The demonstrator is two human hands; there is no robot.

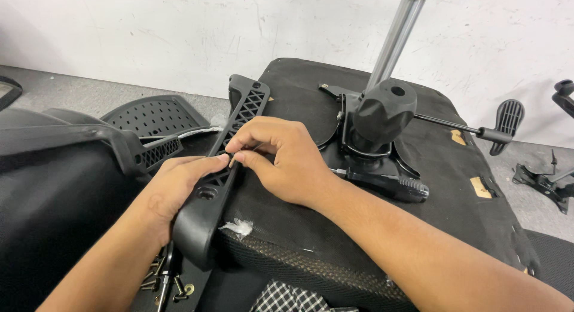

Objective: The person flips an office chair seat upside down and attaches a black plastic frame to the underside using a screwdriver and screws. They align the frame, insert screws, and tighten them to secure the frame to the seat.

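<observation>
Black plastic armrest bracket (230, 144) lies along the upturned seat's (418, 186) left edge, long axis running away from the person. Right hand (281, 159) pinches a small screw at its middle; left hand (179, 189) grips the near end.

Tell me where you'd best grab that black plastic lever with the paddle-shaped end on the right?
Probably the ribbed paddle end of the black plastic lever, coming from the right: it is wide and flat, sticks out past the upturned black seat's edge, and has free space around it.

no packages, labels, signs, screens
</observation>
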